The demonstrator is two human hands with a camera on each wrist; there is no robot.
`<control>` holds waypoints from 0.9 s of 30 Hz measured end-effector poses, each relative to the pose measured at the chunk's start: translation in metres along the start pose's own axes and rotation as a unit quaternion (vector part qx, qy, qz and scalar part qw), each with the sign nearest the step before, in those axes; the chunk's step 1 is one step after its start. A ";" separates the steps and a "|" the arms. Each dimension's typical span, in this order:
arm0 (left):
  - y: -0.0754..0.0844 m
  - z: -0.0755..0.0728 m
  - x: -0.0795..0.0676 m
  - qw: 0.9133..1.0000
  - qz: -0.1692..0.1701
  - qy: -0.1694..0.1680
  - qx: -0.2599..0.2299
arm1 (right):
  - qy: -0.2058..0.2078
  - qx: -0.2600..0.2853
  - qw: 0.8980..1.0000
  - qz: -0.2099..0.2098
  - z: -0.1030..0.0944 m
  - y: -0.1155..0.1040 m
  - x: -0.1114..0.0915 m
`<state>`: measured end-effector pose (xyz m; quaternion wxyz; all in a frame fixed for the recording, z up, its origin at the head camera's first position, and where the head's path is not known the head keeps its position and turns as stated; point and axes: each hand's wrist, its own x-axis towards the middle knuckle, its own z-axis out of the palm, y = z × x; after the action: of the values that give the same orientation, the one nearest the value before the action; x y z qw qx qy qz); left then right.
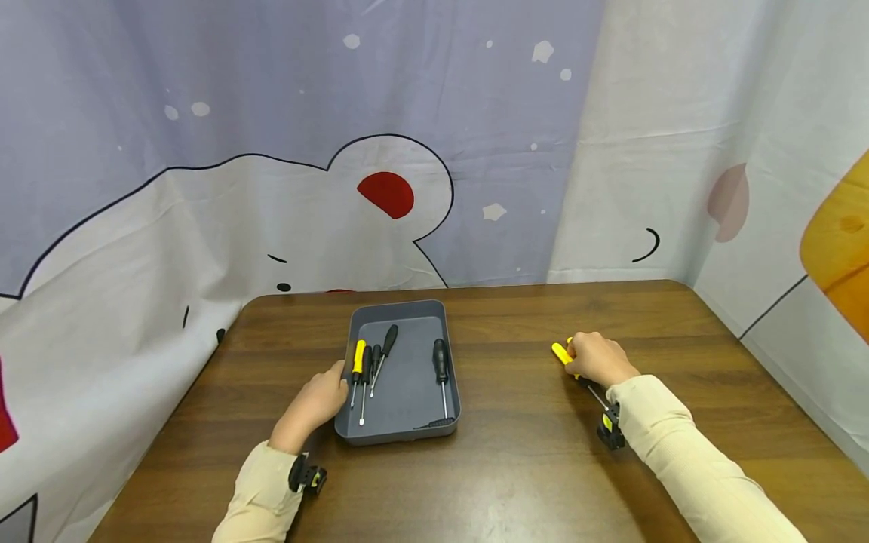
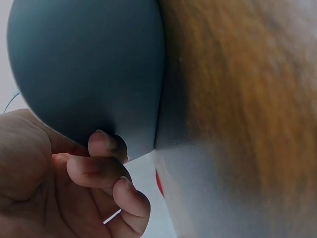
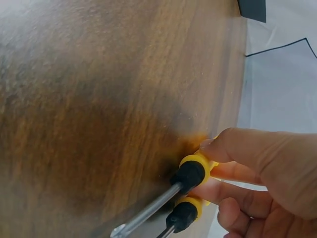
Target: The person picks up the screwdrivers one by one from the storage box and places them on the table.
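My left hand (image 1: pixel 314 403) grips the left wall of a grey tray (image 1: pixel 414 436); in the left wrist view its fingers curl against the tray's outer side. Inside the tray, a yellow-handled screwdriver (image 1: pixel 359 356) lies at the left beside several black-handled screwdrivers (image 1: pixel 388 341). Another black-handled screwdriver (image 1: pixel 440 362) lies along the right side. Well to the right of the tray, my right hand (image 1: pixel 600 358) pinches a yellow-and-black screwdriver (image 3: pixel 190 173) by its handle. A second yellow-and-black screwdriver (image 3: pixel 183 215) is against the fingers; whether it is held too, I cannot tell.
The tray and both hands are over a brown wooden table (image 1: pixel 502 483). A printed curtain (image 1: pixel 502 151) hangs behind the table's far edge and along its sides. A dark, thin item (image 1: pixel 436 424) lies in the tray's near right corner, its kind unclear.
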<state>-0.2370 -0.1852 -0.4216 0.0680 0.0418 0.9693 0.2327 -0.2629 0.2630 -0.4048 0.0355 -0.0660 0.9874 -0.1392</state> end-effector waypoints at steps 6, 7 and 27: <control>-0.001 0.001 0.003 1.000 -0.001 -0.003 0.002 | 0.003 -0.003 1.000 0.000 0.002 0.000 -0.002; -0.001 0.001 0.003 1.000 -0.001 -0.003 0.003 | 0.002 -0.003 1.000 0.000 0.002 0.000 -0.002; 0.000 0.000 0.001 1.000 0.003 -0.001 0.010 | 0.007 -0.009 1.000 -0.005 -0.007 0.001 -0.002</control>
<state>-0.2377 -0.1849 -0.4215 0.0677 0.0460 0.9713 0.2234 -0.2622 0.2665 -0.3984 0.0275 -0.0702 0.9885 -0.1314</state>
